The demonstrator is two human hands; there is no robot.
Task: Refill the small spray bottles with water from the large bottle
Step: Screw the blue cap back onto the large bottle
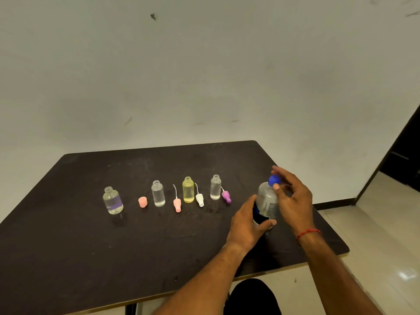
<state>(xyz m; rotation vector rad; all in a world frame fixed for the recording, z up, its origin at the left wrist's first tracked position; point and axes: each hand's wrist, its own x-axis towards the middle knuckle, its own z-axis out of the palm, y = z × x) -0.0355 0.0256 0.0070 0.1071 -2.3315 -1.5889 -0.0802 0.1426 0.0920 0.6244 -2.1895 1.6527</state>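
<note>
The left hand [246,223] hides the lower part of the large bottle [268,201], fingers and thumb wrapped round its body. Its label shows only as a blurred dark-blue band with grey print I cannot read. The base is covered, so I cannot tell whether it rests on the table [68,246] or is raised. From the opposite side the right hand [294,201] pinches the blue cap [273,180] between thumb and forefinger. The cap sits on the neck; tight or loosened, I cannot tell. A red thread [308,233] circles the right wrist. The picture's bottom edge cuts off both forearms.

Out from the left hand's side of the grip stands a row of four small bottles with open necks. Nearest is a clear bottle [215,187] with the purple spray head [226,196] lying just beside it. Next are the yellow bottle [188,190] and white spray head [199,199], then the frosted bottle [158,193] with the pink spray head [177,204] on its grip side. The pink cap [142,202] and the round bottle [113,201] lie farthest away. Their fill levels are too blurred to judge.

The table is dark and scuffed, with rounded corners and a pale edge. Behind the grip rises an off-white, marked wall [204,64]. On the right hand's side are glossy pale floor tiles [386,223] and a dark doorway [404,151].
</note>
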